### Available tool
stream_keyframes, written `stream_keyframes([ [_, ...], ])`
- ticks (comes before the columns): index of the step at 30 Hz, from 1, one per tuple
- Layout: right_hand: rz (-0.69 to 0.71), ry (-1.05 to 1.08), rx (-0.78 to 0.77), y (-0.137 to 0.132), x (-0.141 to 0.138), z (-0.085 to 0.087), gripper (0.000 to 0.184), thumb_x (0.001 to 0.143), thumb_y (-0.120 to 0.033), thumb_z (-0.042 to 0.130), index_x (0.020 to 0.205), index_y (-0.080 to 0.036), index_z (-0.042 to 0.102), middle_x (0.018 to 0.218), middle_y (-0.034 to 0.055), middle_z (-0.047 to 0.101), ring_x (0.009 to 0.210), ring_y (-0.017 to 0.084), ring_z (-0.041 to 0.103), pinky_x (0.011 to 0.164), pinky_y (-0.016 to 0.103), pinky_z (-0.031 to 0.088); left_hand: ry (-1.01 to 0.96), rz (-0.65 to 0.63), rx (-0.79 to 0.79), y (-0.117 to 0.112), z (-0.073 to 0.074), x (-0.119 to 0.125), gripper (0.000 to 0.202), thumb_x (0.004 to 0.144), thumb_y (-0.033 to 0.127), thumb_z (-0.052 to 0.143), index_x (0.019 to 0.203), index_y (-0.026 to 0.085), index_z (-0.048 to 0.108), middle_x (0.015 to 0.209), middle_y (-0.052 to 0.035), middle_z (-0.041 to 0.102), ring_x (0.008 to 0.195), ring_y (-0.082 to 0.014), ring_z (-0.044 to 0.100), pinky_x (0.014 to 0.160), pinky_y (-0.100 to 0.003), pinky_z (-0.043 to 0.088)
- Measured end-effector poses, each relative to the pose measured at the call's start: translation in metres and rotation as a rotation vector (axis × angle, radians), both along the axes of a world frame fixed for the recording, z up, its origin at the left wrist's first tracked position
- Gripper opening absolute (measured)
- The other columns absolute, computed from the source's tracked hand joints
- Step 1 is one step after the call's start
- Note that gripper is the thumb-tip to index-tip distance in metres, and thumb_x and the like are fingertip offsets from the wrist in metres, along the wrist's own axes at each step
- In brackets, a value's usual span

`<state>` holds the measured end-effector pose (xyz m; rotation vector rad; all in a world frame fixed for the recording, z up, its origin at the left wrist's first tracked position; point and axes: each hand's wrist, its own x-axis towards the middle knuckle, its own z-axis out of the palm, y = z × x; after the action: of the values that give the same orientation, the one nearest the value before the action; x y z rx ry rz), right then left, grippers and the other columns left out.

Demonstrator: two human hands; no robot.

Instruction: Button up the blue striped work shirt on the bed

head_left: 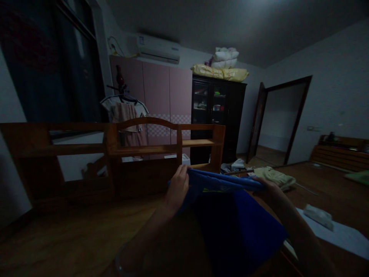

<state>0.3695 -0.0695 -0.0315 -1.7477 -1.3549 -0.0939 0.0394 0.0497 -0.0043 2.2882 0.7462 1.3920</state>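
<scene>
A blue cloth point(221, 180) is up in the air in front of the person, between the two hands. The left hand point(178, 184) grips one end of its upper edge, fingers closed on the fabric; the right hand point(266, 185) holds the other end, though its fingertips are hard to see. The hands are set well apart, probably so the edge is stretched and the rest can hang freely. Deep blue material drops below, too dark to tell its folds.

Just beyond stands a wooden shelf point(144, 150). To the right lie a pale green cloth point(273, 176) and a white sheet point(348, 235) with a packet point(318, 216) resting on it.

Farther back, clothes point(127, 109) hang in front of a pink wardrobe point(155, 86), likely on a hanger to hold their shape. Yellow bedding point(221, 73) lies on top of a dark cabinet point(236, 115), presumably stored out of the way.
</scene>
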Motion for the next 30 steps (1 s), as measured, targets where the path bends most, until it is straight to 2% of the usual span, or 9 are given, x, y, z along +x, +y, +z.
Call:
stream_keyframes([
  [3,0.056,0.003,-0.058,-0.002,-0.002,-0.002,0.033,0.067,-0.041,0.062,0.089,-0.018,0.071,0.101,0.0095,0.070,0.090,0.027,0.066,0.078,0.035,0.053,0.008,-0.057,-0.141,-0.011,0.001,-0.026,0.023,0.094,0.023,0.036,0.101,0.020,0.057,0.096,-0.0036,0.058,0.088,-0.0170,0.059,0.075,-0.028,0.051],
  [6,0.036,0.008,-0.148,-0.024,-0.009,-0.026,0.034,0.062,-0.045,0.065,0.083,-0.020,0.073,0.107,0.0102,0.069,0.100,0.032,0.062,0.080,0.036,0.052,0.185,-0.167,-0.290,-0.036,-0.017,-0.060,0.018,0.091,0.028,0.044,0.091,0.022,0.061,0.089,-0.0002,0.062,0.082,-0.0162,0.060,0.072,-0.025,0.049],
  [10,0.049,-0.018,-0.432,-0.068,-0.030,-0.082,0.032,0.070,-0.050,0.058,0.080,-0.025,0.075,0.093,0.0080,0.073,0.088,0.030,0.067,0.074,0.034,0.055,0.408,-0.176,-0.443,-0.071,-0.066,-0.102,0.011,0.085,0.022,0.051,0.085,0.022,0.062,0.090,0.0015,0.064,0.090,-0.0159,0.058,0.081,-0.025,0.044],
  [14,0.084,-0.145,-0.469,-0.086,-0.054,-0.119,0.030,0.060,-0.045,0.068,0.086,-0.031,0.073,0.097,0.0069,0.072,0.086,0.031,0.068,0.075,0.037,0.055,0.419,-0.077,-0.612,-0.084,-0.121,-0.124,0.015,0.087,0.028,0.048,0.082,0.022,0.061,0.091,0.0000,0.064,0.090,-0.0159,0.059,0.082,-0.025,0.045],
  [18,-0.065,-0.354,-0.315,-0.055,-0.106,-0.115,0.032,0.083,-0.044,0.047,0.102,-0.025,0.065,0.110,0.0124,0.067,0.095,0.030,0.066,0.075,0.040,0.055,0.259,0.160,-0.629,-0.077,-0.166,-0.134,0.021,0.087,0.039,0.048,0.091,0.023,0.062,0.104,-0.0032,0.063,0.100,-0.0190,0.059,0.091,-0.030,0.046],
  [23,0.281,-0.462,-0.392,-0.002,-0.227,-0.093,0.051,0.086,-0.050,0.050,0.130,-0.024,0.049,0.130,0.0115,0.055,0.103,0.027,0.063,0.083,0.037,0.052,0.060,0.296,-0.654,-0.069,-0.205,-0.133,0.039,0.079,0.047,0.054,0.110,0.024,0.059,0.117,-0.0080,0.062,0.105,-0.0240,0.060,0.090,-0.035,0.050],
  [27,0.373,-0.527,-0.474,0.032,-0.293,-0.096,0.095,0.067,-0.060,0.067,0.142,-0.015,0.032,0.130,0.0213,0.051,0.095,0.032,0.063,0.076,0.040,0.051,-0.099,0.328,-0.840,-0.064,-0.211,-0.123,0.043,0.078,0.049,0.049,0.108,0.020,0.059,0.113,-0.0103,0.065,0.104,-0.0239,0.063,0.088,-0.033,0.052],
  [29,0.406,-0.565,-0.544,0.046,-0.302,-0.104,0.093,0.064,-0.058,0.071,0.137,-0.011,0.040,0.125,0.0240,0.054,0.092,0.033,0.064,0.073,0.040,0.051,-0.174,0.284,-0.854,-0.064,-0.207,-0.121,0.042,0.078,0.050,0.049,0.106,0.020,0.061,0.116,-0.0097,0.064,0.110,-0.0239,0.060,0.095,-0.034,0.049],
  [30,0.425,-0.576,-0.570,0.053,-0.303,-0.109,0.079,0.066,-0.052,0.072,0.129,-0.010,0.049,0.119,0.0224,0.058,0.091,0.032,0.065,0.072,0.038,0.050,-0.213,0.240,-0.859,-0.065,-0.204,-0.121,0.042,0.079,0.051,0.049,0.105,0.020,0.061,0.118,-0.0091,0.064,0.112,-0.0241,0.059,0.098,-0.035,0.046],
])
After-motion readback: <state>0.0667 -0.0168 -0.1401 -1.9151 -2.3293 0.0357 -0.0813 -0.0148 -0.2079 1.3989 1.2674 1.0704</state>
